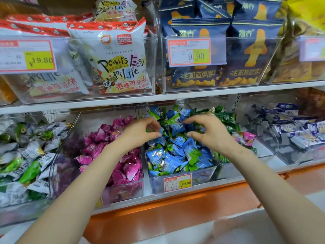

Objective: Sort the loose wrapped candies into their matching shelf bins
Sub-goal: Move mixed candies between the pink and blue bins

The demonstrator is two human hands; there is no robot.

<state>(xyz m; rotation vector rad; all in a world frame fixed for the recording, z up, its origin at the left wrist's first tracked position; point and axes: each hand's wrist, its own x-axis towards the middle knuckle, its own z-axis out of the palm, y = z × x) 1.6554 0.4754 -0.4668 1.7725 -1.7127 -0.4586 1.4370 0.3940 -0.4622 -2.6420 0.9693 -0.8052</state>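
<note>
Candies (173, 162) in blue-green wrappers heap the middle bin (202, 176), probably light, crinkly and slippery, best pinched by a crimped edge; my right hand (211, 132) hovers spread and empty, my left hand (139, 132) curls, whether on one I cannot tell.

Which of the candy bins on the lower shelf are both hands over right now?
The bin of blue-and-green candies, right of the pink candy bin; it carries the 29.80 price tag. The left hand and right hand are above its pile.
</note>
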